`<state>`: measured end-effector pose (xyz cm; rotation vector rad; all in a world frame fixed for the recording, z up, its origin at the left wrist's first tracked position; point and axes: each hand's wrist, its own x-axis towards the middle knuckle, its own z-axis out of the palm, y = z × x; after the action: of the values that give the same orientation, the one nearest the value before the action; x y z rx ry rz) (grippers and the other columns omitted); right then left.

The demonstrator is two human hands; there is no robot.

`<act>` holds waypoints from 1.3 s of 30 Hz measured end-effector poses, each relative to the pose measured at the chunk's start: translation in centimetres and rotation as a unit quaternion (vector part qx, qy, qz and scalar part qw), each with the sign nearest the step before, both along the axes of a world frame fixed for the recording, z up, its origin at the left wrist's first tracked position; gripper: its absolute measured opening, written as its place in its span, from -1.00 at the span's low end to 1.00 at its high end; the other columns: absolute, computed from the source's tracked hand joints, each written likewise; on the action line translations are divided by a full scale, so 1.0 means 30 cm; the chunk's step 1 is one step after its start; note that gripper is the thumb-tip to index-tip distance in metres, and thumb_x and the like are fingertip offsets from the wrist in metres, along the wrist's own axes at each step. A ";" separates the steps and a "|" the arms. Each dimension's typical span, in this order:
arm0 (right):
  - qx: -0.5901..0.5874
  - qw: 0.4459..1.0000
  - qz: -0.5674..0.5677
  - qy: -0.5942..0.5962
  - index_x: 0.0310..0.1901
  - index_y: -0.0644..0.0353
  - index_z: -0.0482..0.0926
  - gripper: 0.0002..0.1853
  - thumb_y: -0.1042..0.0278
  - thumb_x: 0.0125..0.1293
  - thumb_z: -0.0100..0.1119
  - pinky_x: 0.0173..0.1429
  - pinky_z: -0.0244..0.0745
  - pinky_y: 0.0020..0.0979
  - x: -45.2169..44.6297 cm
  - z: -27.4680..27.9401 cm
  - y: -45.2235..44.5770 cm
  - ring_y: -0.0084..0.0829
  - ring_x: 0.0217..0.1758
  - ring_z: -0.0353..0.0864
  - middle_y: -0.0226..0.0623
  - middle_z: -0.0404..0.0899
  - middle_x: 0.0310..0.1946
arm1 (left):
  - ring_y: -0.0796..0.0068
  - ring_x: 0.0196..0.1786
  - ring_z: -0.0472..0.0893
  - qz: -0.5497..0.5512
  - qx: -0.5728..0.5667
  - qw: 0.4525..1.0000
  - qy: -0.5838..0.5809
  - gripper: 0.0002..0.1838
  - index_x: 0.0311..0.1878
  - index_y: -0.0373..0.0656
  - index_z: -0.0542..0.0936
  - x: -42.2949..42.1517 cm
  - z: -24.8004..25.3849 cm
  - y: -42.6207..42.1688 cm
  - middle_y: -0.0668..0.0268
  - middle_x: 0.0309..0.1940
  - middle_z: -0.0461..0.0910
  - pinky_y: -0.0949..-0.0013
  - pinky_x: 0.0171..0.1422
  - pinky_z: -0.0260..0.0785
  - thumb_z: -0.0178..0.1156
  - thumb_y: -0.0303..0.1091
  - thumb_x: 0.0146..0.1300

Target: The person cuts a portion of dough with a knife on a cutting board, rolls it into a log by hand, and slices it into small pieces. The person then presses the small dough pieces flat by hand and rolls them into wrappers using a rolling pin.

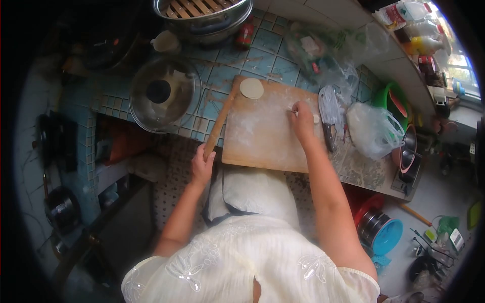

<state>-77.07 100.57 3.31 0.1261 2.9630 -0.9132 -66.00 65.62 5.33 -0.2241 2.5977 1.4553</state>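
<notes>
My left hand (pixel 201 169) is wrapped round the near end of a wooden rolling pin (pixel 220 123), which lies slanted along the left edge of a floury wooden board (pixel 270 144). Over the right part of the board, my right hand (pixel 303 121) is closed in a pinch. A small pale piece of dough (pixel 291 109) shows at its fingertips, mostly hidden by the fingers. Another small dough piece (pixel 316 118) rests just right of that hand. A flat round dough wrapper (pixel 251 88) lies at the board's far left corner.
Right of the board lie a cleaver (pixel 328 113) and a white plastic bag (pixel 371 129). A glass pot lid (pixel 166 96) sits on the tiled counter at left. Behind stand a steamer pot (pixel 207 22), a mug (pixel 165 42) and a red jar (pixel 245 36).
</notes>
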 end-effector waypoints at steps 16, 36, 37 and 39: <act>0.035 0.974 0.224 0.008 0.42 0.26 0.05 -0.29 0.08 0.34 -0.03 0.55 -0.29 0.01 0.243 -0.046 -0.303 -0.07 0.56 -0.15 -0.04 -0.05 0.47 | 0.10 -0.13 0.61 -0.009 0.015 1.000 -0.026 -0.62 0.12 -0.26 0.43 0.014 -0.005 0.031 0.02 -0.17 0.60 0.25 -0.01 0.42 0.16 -0.30 0.30; 0.148 0.946 -0.244 -0.150 0.00 0.24 0.54 -0.68 0.37 0.27 -0.04 0.20 0.35 -0.16 0.194 0.054 1.132 0.01 0.15 0.47 0.09 0.51 0.07 | 0.09 -0.16 0.60 -0.095 0.007 0.995 -0.013 -0.67 0.08 -0.30 0.42 -0.048 0.051 0.224 0.00 -0.21 0.59 0.25 -0.02 0.40 0.09 -0.39 0.29; 0.187 0.946 -0.224 -0.138 0.01 0.26 0.54 -0.67 0.33 0.28 -0.07 0.23 0.32 -0.12 0.181 0.018 1.113 0.06 0.18 0.44 0.11 0.50 0.08 | 0.08 -0.16 0.60 -0.101 0.007 0.995 -0.021 -0.67 0.09 -0.30 0.42 -0.044 0.055 0.220 -0.01 -0.22 0.59 0.25 -0.03 0.41 0.09 -0.41 0.28; 0.181 0.945 -0.221 -0.159 0.01 0.25 0.55 -0.66 0.34 0.27 -0.09 0.26 0.30 -0.10 0.167 -0.027 1.112 0.07 0.17 0.45 0.11 0.50 0.07 | 0.07 -0.17 0.60 -0.097 -0.005 0.995 -0.011 -0.66 0.09 -0.30 0.42 -0.036 0.067 0.233 -0.02 -0.22 0.59 0.25 -0.04 0.41 0.09 -0.42 0.27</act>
<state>-72.07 133.92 2.50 0.8860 2.7926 -0.3054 -67.07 72.62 7.34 0.0133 2.5291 1.3648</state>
